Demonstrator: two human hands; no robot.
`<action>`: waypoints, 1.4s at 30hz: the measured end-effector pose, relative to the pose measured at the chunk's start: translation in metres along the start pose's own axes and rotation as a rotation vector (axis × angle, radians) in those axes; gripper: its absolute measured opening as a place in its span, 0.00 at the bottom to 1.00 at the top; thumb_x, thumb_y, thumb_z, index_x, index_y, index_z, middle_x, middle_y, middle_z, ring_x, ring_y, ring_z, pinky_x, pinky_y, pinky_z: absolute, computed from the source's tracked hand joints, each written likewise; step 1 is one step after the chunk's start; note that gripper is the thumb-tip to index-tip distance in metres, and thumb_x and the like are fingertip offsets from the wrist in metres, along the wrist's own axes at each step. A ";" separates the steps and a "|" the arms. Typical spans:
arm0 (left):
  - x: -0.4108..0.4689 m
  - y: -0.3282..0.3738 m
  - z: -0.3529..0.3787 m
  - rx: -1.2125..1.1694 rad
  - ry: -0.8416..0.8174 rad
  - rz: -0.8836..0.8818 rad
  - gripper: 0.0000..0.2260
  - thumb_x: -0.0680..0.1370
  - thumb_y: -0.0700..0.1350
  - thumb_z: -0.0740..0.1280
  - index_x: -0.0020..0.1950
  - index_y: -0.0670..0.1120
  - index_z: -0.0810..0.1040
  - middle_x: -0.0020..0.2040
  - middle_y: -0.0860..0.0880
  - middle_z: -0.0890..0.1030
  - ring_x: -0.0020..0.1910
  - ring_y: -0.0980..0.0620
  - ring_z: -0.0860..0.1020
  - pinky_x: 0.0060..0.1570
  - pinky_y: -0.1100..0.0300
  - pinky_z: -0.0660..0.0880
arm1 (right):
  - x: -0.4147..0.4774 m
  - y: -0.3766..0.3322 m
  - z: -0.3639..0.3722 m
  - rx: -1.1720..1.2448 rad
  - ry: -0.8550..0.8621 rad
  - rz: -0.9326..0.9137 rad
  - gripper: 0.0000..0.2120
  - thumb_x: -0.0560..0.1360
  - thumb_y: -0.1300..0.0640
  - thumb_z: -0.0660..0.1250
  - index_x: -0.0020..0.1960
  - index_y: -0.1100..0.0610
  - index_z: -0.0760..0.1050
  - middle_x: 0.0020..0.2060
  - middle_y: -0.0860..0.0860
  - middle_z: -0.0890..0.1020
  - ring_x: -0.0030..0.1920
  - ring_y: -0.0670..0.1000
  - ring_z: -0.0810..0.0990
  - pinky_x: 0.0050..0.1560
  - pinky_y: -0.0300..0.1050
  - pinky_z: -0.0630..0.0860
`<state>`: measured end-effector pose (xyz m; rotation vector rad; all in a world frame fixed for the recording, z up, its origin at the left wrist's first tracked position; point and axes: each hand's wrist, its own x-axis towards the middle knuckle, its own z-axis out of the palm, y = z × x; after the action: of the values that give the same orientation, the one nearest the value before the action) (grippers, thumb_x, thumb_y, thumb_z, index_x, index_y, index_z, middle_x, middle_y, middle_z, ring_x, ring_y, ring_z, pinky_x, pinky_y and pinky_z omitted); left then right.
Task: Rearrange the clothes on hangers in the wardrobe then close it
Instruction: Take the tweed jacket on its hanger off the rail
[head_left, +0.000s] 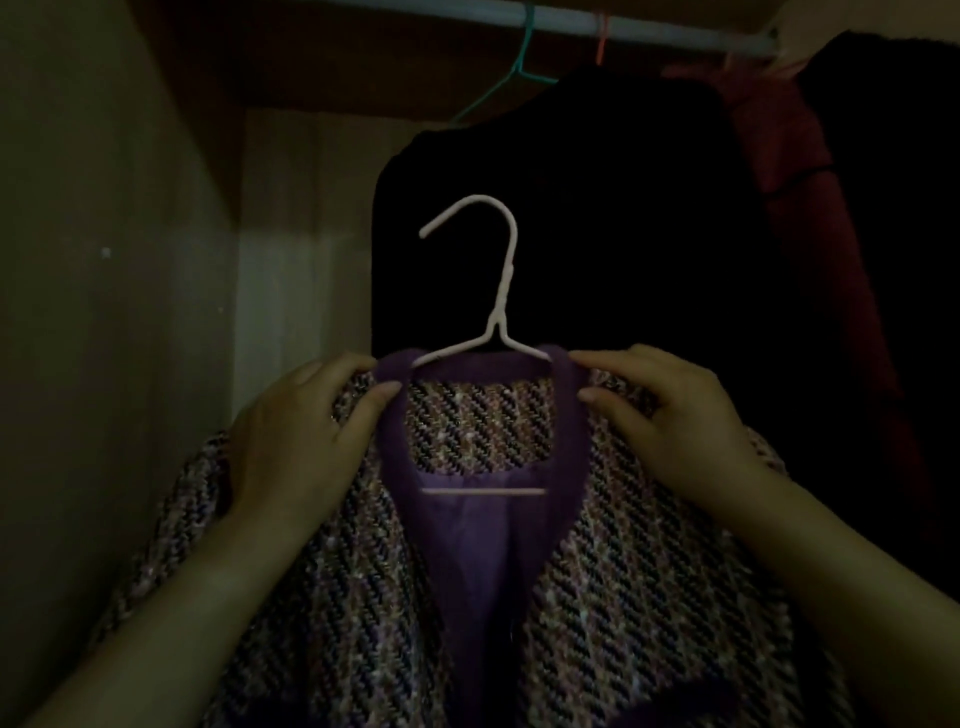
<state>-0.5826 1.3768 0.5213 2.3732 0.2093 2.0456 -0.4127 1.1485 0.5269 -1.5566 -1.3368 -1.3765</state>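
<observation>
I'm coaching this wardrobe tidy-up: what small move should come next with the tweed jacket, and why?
Probably raise the tweed jacket so the hook of the pink hanger reaches the rail, left of the teal hanger. Left hand and right hand grip its shoulders, and the hook is free, well below the rail.

My purple-trimmed tweed jacket (623, 597) hangs open-fronted on a pale pink hanger (503, 291), its hook well below the rail (675, 32), in front of a black coat (571, 208) on a teal hanger (521, 62) beside a red garment (779, 145).
</observation>
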 end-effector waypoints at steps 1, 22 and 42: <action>-0.007 0.007 -0.006 -0.002 0.014 -0.009 0.19 0.74 0.64 0.56 0.53 0.54 0.77 0.49 0.50 0.82 0.48 0.45 0.79 0.43 0.49 0.76 | -0.007 -0.006 -0.005 0.017 0.021 0.008 0.16 0.76 0.50 0.63 0.60 0.54 0.77 0.50 0.50 0.80 0.51 0.50 0.79 0.51 0.45 0.77; -0.169 0.241 -0.229 -0.210 -0.148 -0.019 0.14 0.75 0.59 0.62 0.53 0.53 0.79 0.44 0.50 0.80 0.48 0.43 0.77 0.43 0.53 0.65 | -0.188 -0.226 -0.314 -0.052 0.076 0.385 0.12 0.74 0.55 0.68 0.56 0.56 0.80 0.42 0.51 0.82 0.43 0.45 0.79 0.46 0.31 0.72; -0.449 0.592 -0.320 -0.857 -0.826 -0.103 0.13 0.71 0.59 0.63 0.47 0.53 0.80 0.44 0.57 0.79 0.47 0.49 0.79 0.49 0.50 0.75 | -0.501 -0.394 -0.707 -0.497 -0.100 0.987 0.11 0.73 0.54 0.69 0.55 0.51 0.81 0.40 0.49 0.80 0.38 0.47 0.78 0.40 0.44 0.75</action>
<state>-0.9026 0.7174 0.1795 2.2522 -0.4413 0.6988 -0.9554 0.4637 0.1501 -2.1837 -0.1208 -0.9926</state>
